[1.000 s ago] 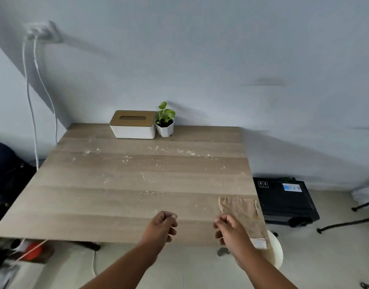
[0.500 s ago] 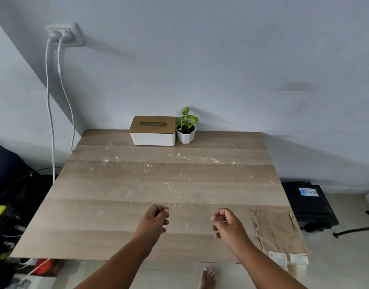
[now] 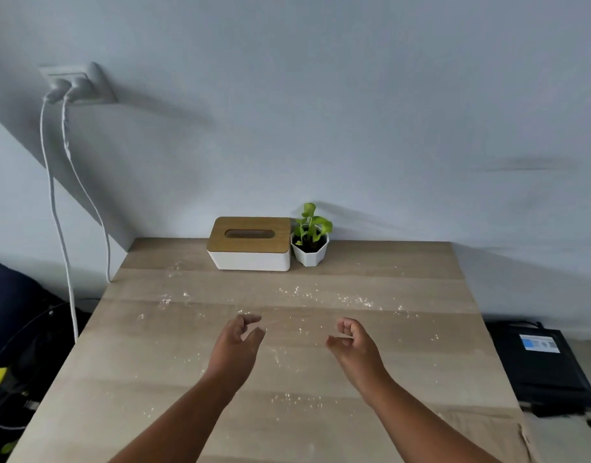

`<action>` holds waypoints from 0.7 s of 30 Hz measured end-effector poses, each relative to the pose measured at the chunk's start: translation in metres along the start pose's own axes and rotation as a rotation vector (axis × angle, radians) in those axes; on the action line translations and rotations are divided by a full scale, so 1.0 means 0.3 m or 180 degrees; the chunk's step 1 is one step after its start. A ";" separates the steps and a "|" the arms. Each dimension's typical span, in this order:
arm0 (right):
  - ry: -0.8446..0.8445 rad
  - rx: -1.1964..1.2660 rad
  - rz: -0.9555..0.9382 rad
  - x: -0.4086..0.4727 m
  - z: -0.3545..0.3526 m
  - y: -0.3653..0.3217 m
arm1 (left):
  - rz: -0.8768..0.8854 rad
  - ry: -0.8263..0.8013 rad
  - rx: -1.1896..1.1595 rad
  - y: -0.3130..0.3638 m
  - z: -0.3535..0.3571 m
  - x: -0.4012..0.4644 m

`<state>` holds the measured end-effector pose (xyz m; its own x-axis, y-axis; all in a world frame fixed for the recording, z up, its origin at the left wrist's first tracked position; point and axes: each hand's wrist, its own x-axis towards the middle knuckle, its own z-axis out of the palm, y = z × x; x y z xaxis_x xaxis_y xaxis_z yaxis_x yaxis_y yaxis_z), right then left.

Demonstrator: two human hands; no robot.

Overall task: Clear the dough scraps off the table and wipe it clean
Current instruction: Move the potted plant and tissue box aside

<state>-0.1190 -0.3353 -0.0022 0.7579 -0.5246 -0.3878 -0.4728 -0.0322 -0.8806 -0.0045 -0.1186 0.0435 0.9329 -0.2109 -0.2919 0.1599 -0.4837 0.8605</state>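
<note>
Small white dough scraps [image 3: 354, 299] lie scattered over the wooden table [image 3: 147, 362], mostly in a band across the far half and a patch near the front. My left hand [image 3: 235, 342] and my right hand [image 3: 356, 345] hover side by side over the middle of the table, fingers loosely curled, holding nothing. A beige cloth [image 3: 481, 432] lies flat at the table's front right corner, to the right of my right forearm.
A white tissue box with a wooden lid [image 3: 250, 243] and a small potted plant [image 3: 311, 240] stand at the table's far edge by the wall. Two white cables [image 3: 63, 228] hang from a wall socket at left. A black box [image 3: 541, 365] sits on the floor at right.
Both hands have moved forward from the front edge to the table's middle, and their fists have loosened. The view has come closer to the table, with the cloth now at the bottom right.
</note>
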 end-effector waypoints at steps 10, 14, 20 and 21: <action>0.0007 0.0324 -0.0029 0.288 0.061 -0.123 | 0.0169 0.0099 0.0237 0.110 0.049 0.289; 0.0043 0.0327 -0.0010 0.388 0.085 -0.154 | 0.0514 0.0020 0.0718 0.176 0.065 0.437; 0.0205 0.0240 -0.0131 0.524 0.118 -0.174 | 0.1317 -0.0184 0.1692 0.206 0.097 0.652; 0.0223 0.0218 -0.0179 0.545 0.123 -0.177 | 0.1405 -0.0258 0.1802 0.206 0.102 0.683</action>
<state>0.0466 -0.3881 -0.0290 0.7479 -0.5819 -0.3194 -0.3968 -0.0063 -0.9179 0.1865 -0.2177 0.0240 0.8415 -0.5400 -0.0159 -0.4386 -0.7001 0.5634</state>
